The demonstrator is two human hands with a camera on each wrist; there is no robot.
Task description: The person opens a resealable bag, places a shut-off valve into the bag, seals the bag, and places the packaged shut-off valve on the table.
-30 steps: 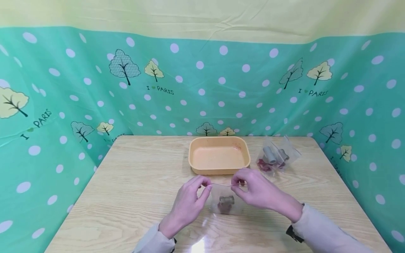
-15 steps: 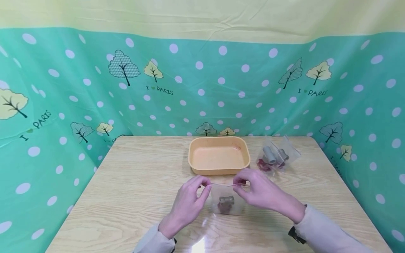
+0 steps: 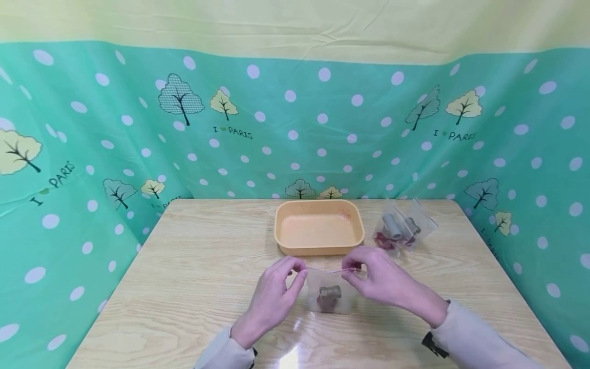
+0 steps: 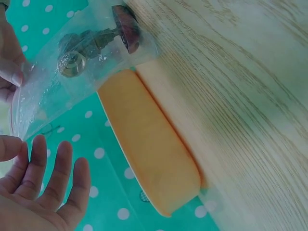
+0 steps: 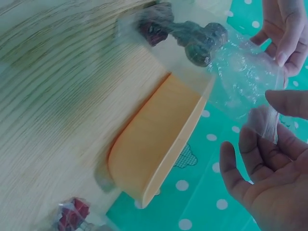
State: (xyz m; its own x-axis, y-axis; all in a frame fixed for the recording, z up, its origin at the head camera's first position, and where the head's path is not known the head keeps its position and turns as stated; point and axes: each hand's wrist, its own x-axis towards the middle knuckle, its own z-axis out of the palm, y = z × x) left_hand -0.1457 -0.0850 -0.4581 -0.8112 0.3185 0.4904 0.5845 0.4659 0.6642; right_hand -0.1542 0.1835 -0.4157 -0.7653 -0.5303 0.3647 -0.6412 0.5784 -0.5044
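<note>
A clear zip bag (image 3: pixel 341 305) stands upright just in front of the tray, its top edge stretched between the two hands. Inside is a metal fitting (image 3: pixel 330 292), valve-like, with a dark red part (image 4: pixel 127 30) at the bag's bottom. My left hand (image 3: pixel 273 296) pinches the left top corner between thumb and index finger; in the left wrist view its other fingers are spread. Toward the right end of the same edge, my right hand (image 3: pixel 380 279) pinches the seal strip with thumb and fingertips. The right wrist view shows the bag's corner (image 5: pixel 263 122) within that grip.
An orange-tan rectangular tray (image 3: pixel 318 251) sits behind the bag. To its right lie clear bags (image 3: pixel 428 224) holding grey pipe pieces (image 3: pixel 392 226) and dark red parts (image 3: pixel 383 241). A dotted green curtain (image 3: pixel 295 128) surrounds the wooden table (image 3: pixel 184 287).
My right hand has slid slightly to the right along the bag's top edge. The left hand keeps its place at the other corner, and the bag stays put.
</note>
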